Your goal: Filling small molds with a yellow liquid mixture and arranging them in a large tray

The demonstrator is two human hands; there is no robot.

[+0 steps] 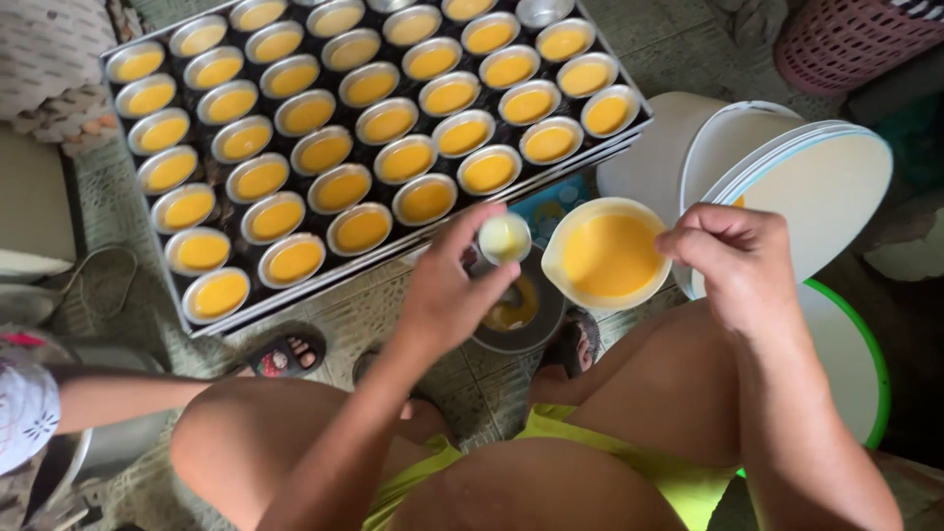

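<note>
- Far left, a sandal (285, 356) rests on the patterned floor (462, 379). It appears to belong to another person, whose arm (108, 398) comes in low at the edge.
- Above it sits the dark baking tray (197, 324), flat on the floor and packed with small round metal cups (295, 261), each filled with yellow custard. They look full nearly to the brim, so I judge any knock would slop them.
- Now the centre: the left hand (447, 290) has its fingertips closed on one little mould (504, 238), pinching it by the rim, thumb on one side and fingers on the other. It hangs over a dark round pan (526, 329), just off the tray's near edge.
- That mould looks light, thin and stiff, likely slick if wet. The rim pinch seems the sound grip, kept level, because the liquid inside has nothing to stop it.
- Just beside it is the pale plastic pouring jug (608, 254), spout towards the mould and well filled with yellow mix. Heavier, sloshy, best carried by its handle.
- The right hand (733, 261) is curled tight at the jug's right side, apparently around that handle, though the handle itself is hidden.
- Far right, white bucket lids (816, 187) lean stacked, with a pink basket (846, 39) up in the corner.
</note>
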